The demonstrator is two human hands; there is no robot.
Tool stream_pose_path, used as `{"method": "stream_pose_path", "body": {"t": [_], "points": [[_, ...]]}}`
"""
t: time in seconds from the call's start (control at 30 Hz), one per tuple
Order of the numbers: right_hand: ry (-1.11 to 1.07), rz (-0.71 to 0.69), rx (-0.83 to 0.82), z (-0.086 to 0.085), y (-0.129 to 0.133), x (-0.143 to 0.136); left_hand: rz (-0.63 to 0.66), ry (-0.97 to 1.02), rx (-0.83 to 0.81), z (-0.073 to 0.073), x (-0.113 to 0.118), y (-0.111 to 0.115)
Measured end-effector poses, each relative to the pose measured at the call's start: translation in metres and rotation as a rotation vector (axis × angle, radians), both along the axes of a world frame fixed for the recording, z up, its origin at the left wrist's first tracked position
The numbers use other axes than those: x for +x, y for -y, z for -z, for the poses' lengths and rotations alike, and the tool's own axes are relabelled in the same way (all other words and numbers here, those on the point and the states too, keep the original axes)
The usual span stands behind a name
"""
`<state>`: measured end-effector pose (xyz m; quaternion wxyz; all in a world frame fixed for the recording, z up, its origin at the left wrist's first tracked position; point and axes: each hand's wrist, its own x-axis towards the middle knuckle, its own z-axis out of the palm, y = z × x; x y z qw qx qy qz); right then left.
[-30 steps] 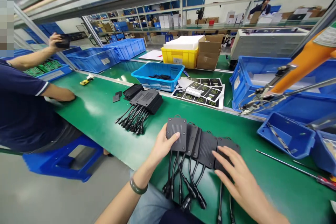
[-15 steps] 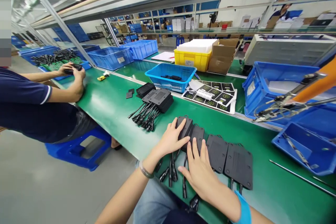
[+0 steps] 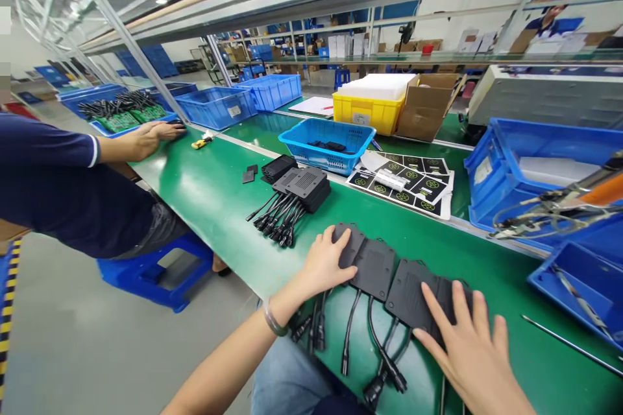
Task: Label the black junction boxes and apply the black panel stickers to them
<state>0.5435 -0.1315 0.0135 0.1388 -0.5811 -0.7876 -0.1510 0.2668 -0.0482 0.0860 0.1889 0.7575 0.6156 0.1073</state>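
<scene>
Several flat black boxes [image 3: 372, 267] lie in a row on the green bench [image 3: 224, 207], their cables with plugs [image 3: 345, 360] hanging toward the front edge. My left hand [image 3: 325, 260] rests on the leftmost box, fingers spread. Over the right end of the row, my right hand [image 3: 470, 331] lies with its fingers apart, partly covering the last boxes. Farther left, a stack of similar black boxes [image 3: 306, 187] stands with bundled cables [image 3: 280, 220] pointing to the front. Neither hand grips anything.
A light blue basket [image 3: 326, 142] with black parts stands behind the stack, beside sticker sheets [image 3: 403, 181]. At right are a blue tray [image 3: 579, 285], a thin metal rod [image 3: 569, 340] and an orange tool [image 3: 603, 191]. A person's hands [image 3: 156, 133] work at left.
My right hand has moved right along the row, uncovering the middle boxes. My left hand stays at the left end. The neighbour's hands have lowered to the bench, and the view has shifted slightly.
</scene>
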Motion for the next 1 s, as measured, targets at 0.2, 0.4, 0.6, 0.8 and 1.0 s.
{"method": "stream_pose_path", "body": {"t": [0.2,0.4,0.6,0.8,1.0], "points": [[0.017,-0.091,0.021,0.005,0.004,0.054,0.098,0.096,-0.046,-0.003,0.024,0.015],[0.039,-0.106,0.067,0.007,0.003,0.071,-0.056,0.042,-0.002,0.001,-0.017,0.001],[0.025,-0.15,0.07,0.013,-0.009,0.074,0.243,0.062,-0.081,0.013,-0.053,0.006],[0.0,-0.149,0.069,0.007,-0.009,0.062,0.136,0.117,0.048,0.036,-0.047,0.019],[0.018,-0.139,0.063,0.008,0.001,0.062,0.119,0.097,0.068,0.033,-0.042,0.022]]}}
